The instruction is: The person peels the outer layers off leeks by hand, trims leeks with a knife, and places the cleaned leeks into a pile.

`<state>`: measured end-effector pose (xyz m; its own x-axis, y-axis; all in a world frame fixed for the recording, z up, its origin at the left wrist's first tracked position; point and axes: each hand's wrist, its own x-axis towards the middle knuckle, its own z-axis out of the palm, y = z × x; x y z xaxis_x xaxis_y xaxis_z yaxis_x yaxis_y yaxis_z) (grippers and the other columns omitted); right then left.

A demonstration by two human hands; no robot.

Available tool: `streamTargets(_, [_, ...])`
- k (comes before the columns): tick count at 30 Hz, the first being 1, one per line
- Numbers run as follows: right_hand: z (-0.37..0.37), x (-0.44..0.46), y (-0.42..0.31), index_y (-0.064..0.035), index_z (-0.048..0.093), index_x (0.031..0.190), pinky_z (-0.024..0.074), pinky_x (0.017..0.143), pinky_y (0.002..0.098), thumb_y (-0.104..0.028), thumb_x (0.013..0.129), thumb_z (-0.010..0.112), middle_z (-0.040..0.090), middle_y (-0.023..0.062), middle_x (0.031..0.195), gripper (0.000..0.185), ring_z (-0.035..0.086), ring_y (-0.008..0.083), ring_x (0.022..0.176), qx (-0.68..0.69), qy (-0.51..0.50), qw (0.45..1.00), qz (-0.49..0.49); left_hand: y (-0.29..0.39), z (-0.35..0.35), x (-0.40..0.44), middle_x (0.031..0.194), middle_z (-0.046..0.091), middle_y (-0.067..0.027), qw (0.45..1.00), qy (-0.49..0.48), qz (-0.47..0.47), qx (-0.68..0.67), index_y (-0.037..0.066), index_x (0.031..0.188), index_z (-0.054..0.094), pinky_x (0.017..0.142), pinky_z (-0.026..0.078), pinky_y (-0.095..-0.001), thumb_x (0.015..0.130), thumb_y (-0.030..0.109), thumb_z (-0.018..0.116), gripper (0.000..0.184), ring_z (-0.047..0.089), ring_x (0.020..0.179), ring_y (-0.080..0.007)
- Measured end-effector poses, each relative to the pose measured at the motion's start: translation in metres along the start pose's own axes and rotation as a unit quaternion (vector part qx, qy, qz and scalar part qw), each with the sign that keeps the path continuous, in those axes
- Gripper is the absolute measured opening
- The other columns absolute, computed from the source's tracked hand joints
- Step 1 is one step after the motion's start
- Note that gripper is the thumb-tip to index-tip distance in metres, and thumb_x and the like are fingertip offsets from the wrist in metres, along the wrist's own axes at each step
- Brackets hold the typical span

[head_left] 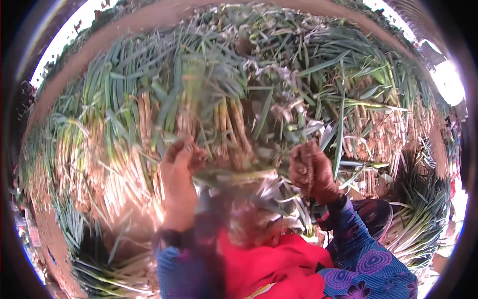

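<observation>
My left hand [180, 174] is raised, its fingers curled in toward the thumb. What it pinches, if anything, is too blurred to make out. A few green onion stalks [231, 129] with pale brown bases lie just beyond it. My right hand [312, 172] is closed, with the fingers folded in; whatever may be inside is hidden. A long green onion leaf [340, 124] stands up beside the right hand. Between and below my hands are loose peeled skins and leaves [269, 187], partly blurred.
A wide heap of green onions [119, 89] spreads ahead, with white stalks [119, 179] toward me on the left. More bundles lie at the right [383, 124]. Green onions also lie at the lower left [114, 279] and lower right [418, 234]. Bare ground [144, 20] borders the heap.
</observation>
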<state>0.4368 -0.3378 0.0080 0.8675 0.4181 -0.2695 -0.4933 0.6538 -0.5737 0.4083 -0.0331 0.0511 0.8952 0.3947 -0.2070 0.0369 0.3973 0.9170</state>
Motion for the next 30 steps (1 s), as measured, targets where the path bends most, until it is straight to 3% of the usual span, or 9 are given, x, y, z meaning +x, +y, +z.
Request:
streamTargets(4, [-0.017, 0.031, 0.015, -0.0056, 0.055, 0.094, 0.0410, 0.045, 0.0239, -0.038, 0.095, 0.057, 0.050, 0.0008, 0.068, 0.033, 0.050, 0.0114, 0.055, 0.013, 0.099, 0.986, 0.134, -0.003, 0.014, -0.009, 0.087, 0.066, -0.0047, 1.000, -0.020, 0.002, 0.021, 0.006, 0.105, 0.063, 0.068, 0.053, -0.0289, 0.094, 0.012, 0.056, 0.015, 0.066, 0.078, -0.0164])
streamTargets(7, [-0.024, 0.075, 0.033, -0.0061, 0.056, 0.099, 0.0444, 0.044, 0.0289, -0.036, 0.094, 0.057, 0.055, 0.0040, 0.071, 0.031, 0.051, 0.0150, 0.050, -0.015, 0.147, 0.978, 0.149, -0.004, 0.033, -0.010, 0.086, 0.065, -0.0038, 0.998, -0.021, -0.021, 0.050, 0.005, 0.105, 0.063, 0.068, 0.053, -0.0276, 0.095, 0.012, 0.056, 0.015, 0.066, 0.079, -0.0161])
streamTargets(11, [-0.022, 0.137, 0.043, -0.0134, 0.058, 0.086, 0.0424, 0.049, 0.0267, -0.037, 0.092, 0.059, 0.054, -0.0017, 0.065, 0.024, 0.051, 0.0124, 0.055, -0.094, 0.152, 0.968, 0.174, -0.015, 0.046, 0.000, 0.086, 0.064, -0.0035, 0.993, -0.067, -0.074, 0.066, 0.003, 0.106, 0.063, 0.069, 0.052, -0.0275, 0.095, 0.010, 0.055, 0.015, 0.066, 0.080, -0.0159])
streamTargets(15, [-0.043, 0.203, 0.052, -0.0124, 0.059, 0.087, 0.0387, 0.046, 0.0264, -0.045, 0.092, 0.055, 0.053, -0.0026, 0.064, 0.033, 0.050, 0.0120, 0.056, -0.133, 0.113, 0.966, 0.192, -0.025, 0.051, 0.011, 0.087, 0.063, -0.0031, 0.986, -0.060, -0.110, 0.108, 0.002, 0.106, 0.061, 0.072, 0.050, -0.0255, 0.096, 0.009, 0.053, 0.015, 0.064, 0.081, -0.0147])
streamTargets(18, [-0.044, 0.251, 0.052, -0.0117, 0.059, 0.088, 0.0357, 0.043, 0.0261, -0.043, 0.092, 0.055, 0.051, -0.0031, 0.062, 0.032, 0.049, 0.0116, 0.053, -0.158, 0.132, 0.967, 0.150, -0.019, 0.058, 0.015, 0.087, 0.063, -0.0035, 0.978, -0.066, -0.144, 0.133, 0.002, 0.107, 0.060, 0.072, 0.050, -0.0251, 0.096, 0.009, 0.053, 0.015, 0.064, 0.081, -0.0142])
streamTargets(22, [-0.060, 0.320, 0.049, -0.0127, 0.058, 0.087, 0.0302, 0.038, 0.0266, -0.045, 0.091, 0.055, 0.049, -0.0040, 0.060, 0.033, 0.044, 0.0119, 0.047, -0.128, 0.129, 0.967, 0.176, -0.032, 0.055, 0.026, 0.089, 0.064, -0.0049, 0.965, -0.086, -0.158, 0.191, 0.001, 0.107, 0.060, 0.074, 0.050, -0.0249, 0.096, 0.010, 0.053, 0.016, 0.064, 0.083, -0.0136])
streamTargets(23, [-0.065, 0.332, 0.043, -0.0121, 0.062, 0.086, 0.0403, 0.042, 0.0257, -0.038, 0.090, 0.062, 0.056, -0.0040, 0.065, 0.027, 0.052, 0.0107, 0.052, -0.110, 0.124, 0.966, 0.197, -0.035, 0.055, 0.028, 0.090, 0.064, -0.0053, 0.965, -0.095, -0.157, 0.185, 0.001, 0.109, 0.060, 0.075, 0.050, -0.0252, 0.096, 0.010, 0.053, 0.017, 0.064, 0.085, -0.0131])
streamTargets(26, [-0.064, 0.355, 0.045, -0.0129, 0.062, 0.083, 0.0400, 0.041, 0.0267, -0.042, 0.089, 0.062, 0.054, -0.0041, 0.061, 0.030, 0.051, 0.0105, 0.051, -0.143, 0.104, 0.959, 0.220, -0.039, 0.055, 0.037, 0.090, 0.065, -0.0052, 0.955, -0.111, -0.168, 0.217, 0.000, 0.110, 0.060, 0.076, 0.050, -0.0251, 0.097, 0.011, 0.053, 0.019, 0.063, 0.086, -0.0129])
streamTargets(30, [-0.044, 0.358, 0.048, -0.0214, 0.046, 0.062, 0.0214, 0.037, 0.0284, -0.043, 0.089, 0.056, 0.040, -0.0061, 0.049, 0.036, 0.037, 0.0110, 0.040, -0.191, 0.083, 0.948, 0.239, -0.039, 0.060, 0.048, 0.091, 0.065, -0.0048, 0.956, -0.112, -0.195, 0.188, 0.000, 0.111, 0.060, 0.080, 0.049, -0.0244, 0.097, 0.011, 0.054, 0.019, 0.062, 0.086, -0.0115])
